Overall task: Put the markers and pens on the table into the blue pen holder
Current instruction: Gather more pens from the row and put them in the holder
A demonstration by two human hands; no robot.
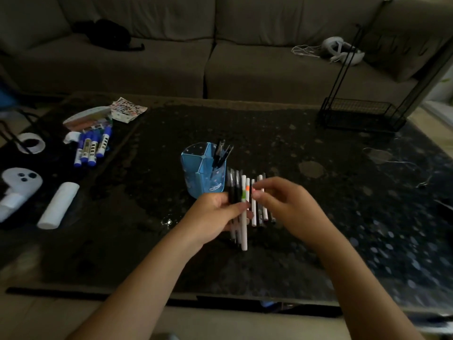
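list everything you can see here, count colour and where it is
blue pen holder: one, blue, table centre, a few dark pens already standing in it
pens and markers: a row, exact count unclear, black and white, on the table right of the holder
blue-capped markers: about four, white and blue, far left of the table
sticker sheets: a few, multicoloured, behind those markers
tape roll: one, white, left edge
controller: one, white, near left
white cylinder: one, lying beside the controller
wire rack: one, black, far right of the table
headset: one, white, on the sofa
dark bundle: one, black, on the sofa
left hand: holds several pens
right hand: pinching one white pen
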